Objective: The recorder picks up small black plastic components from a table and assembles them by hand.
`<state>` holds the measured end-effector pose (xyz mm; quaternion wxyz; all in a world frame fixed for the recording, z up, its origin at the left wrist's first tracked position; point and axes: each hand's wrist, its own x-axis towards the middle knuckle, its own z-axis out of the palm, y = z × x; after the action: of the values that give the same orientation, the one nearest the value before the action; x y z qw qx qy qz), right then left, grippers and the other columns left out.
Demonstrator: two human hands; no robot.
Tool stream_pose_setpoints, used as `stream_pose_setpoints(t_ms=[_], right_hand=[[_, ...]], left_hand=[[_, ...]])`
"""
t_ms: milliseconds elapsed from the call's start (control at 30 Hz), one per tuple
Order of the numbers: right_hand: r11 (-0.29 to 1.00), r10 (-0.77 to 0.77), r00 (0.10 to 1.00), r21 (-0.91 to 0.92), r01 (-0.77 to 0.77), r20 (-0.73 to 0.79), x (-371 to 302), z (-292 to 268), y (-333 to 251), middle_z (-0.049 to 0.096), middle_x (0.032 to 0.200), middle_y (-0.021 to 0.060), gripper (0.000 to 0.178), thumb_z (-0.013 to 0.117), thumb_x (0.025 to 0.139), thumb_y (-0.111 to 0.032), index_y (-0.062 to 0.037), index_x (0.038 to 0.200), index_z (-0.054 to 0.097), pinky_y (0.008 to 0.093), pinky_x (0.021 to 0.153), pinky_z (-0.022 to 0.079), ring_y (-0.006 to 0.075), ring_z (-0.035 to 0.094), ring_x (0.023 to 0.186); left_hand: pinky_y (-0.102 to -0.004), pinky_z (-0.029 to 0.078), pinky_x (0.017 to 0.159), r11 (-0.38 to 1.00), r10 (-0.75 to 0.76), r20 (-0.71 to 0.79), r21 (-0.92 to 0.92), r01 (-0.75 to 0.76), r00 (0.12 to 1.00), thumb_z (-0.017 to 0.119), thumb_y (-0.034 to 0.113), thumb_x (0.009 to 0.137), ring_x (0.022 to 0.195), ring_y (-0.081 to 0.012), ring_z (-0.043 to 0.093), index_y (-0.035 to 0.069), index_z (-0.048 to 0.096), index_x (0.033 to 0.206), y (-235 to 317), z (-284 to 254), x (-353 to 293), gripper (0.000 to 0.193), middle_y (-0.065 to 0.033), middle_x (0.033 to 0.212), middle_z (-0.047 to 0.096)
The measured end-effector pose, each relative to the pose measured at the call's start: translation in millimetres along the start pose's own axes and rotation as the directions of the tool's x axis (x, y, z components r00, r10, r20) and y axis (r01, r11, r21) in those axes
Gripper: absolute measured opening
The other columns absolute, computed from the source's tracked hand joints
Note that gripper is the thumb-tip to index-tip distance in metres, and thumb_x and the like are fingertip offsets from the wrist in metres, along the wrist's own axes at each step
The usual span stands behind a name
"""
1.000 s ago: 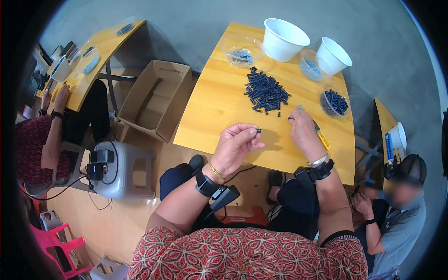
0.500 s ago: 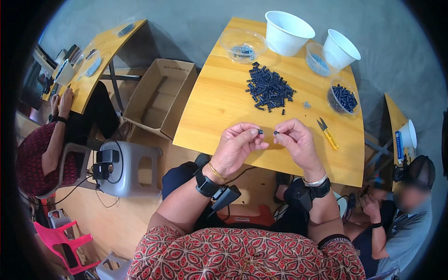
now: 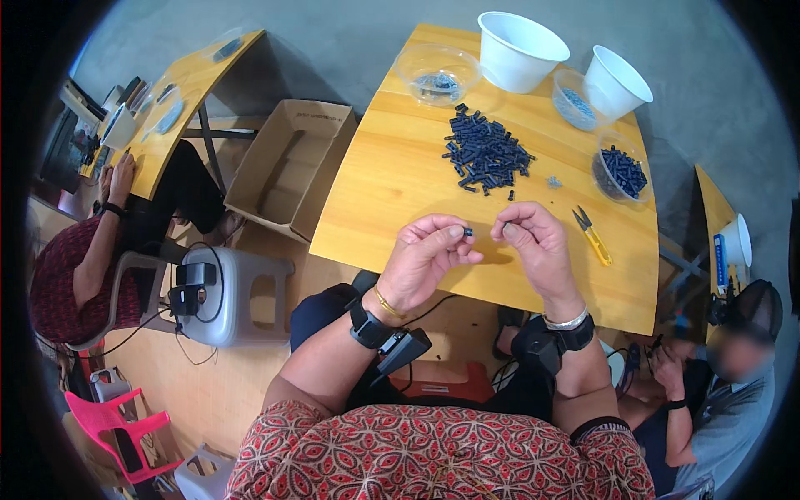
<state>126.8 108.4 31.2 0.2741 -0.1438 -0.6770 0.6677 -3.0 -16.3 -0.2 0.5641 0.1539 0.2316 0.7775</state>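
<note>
The left hand (image 3: 421, 257) pinches a small black cylinder (image 3: 468, 232) over the desk (image 3: 367, 200). Just beside it, the right hand's (image 3: 540, 248) fingers close on a tiny piece (image 3: 507, 225), too small to identify. Beyond lie yellow-handled thread snips (image 3: 593, 238), a heap of black cylinders (image 3: 485, 152) and two white tubs (image 3: 518, 71).

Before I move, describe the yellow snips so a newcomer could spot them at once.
Start at the wooden table bearing the dark pile. Right of the right hand, lower in the picture than the clear bowl of dark pieces, lie the snips. Their yellow handle sets them apart from the small greyish cluster nearby.
</note>
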Motion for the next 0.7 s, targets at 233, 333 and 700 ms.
stream_pose_setpoints(t_ms=[233, 333, 700], right_hand=[[1.000, -0.007, 0.999, -0.016, 0.006, -0.053, 0, -2, 1, 0.054, 0.080, 0.0008, 0.012, 0.055, 0.083, -0.001, -0.0012, 0.095, 0.053, 0.0193, 0.064, 0.043, 0.0071, 0.052, 0.071], [0.994, 0.031, 0.999, 0.108, -0.032, 0.014, 0, 0, 0, 0.053, 0.078, 0.0006, 0.012, 0.056, 0.083, -0.001, -0.0012, 0.094, 0.052, 0.0207, 0.063, 0.044, 0.0077, 0.053, 0.070], [0.927, 0.144, 0.983, 0.332, -0.176, 0.117, -3, 8, 0, 0.057, 0.077, 0.0045, 0.011, 0.055, 0.085, -0.005, -0.0008, 0.095, 0.053, 0.0235, 0.067, 0.048, 0.0107, 0.056, 0.070]], left_hand=[[-0.0340, 0.052, 0.074, 1.000, -0.011, -0.011, 0.000, 0.011, 1.000, 0.053, 0.007, 0.086, 0.073, -0.0139, 0.058, 0.001, 0.058, 0.095, 0, 1, 0, 0.012, -0.0084, 0.084, 0.060], [-0.0335, 0.053, 0.074, 1.000, -0.010, -0.018, -0.002, 0.010, 1.000, 0.053, 0.007, 0.086, 0.073, -0.0138, 0.058, 0.001, 0.058, 0.095, 0, 1, 0, 0.012, -0.0082, 0.084, 0.060], [-0.0315, 0.052, 0.074, 1.000, -0.005, 0.007, -0.016, 0.005, 1.000, 0.052, 0.006, 0.086, 0.074, -0.0136, 0.058, 0.001, 0.058, 0.095, 1, 1, 0, 0.012, -0.0078, 0.083, 0.060]])
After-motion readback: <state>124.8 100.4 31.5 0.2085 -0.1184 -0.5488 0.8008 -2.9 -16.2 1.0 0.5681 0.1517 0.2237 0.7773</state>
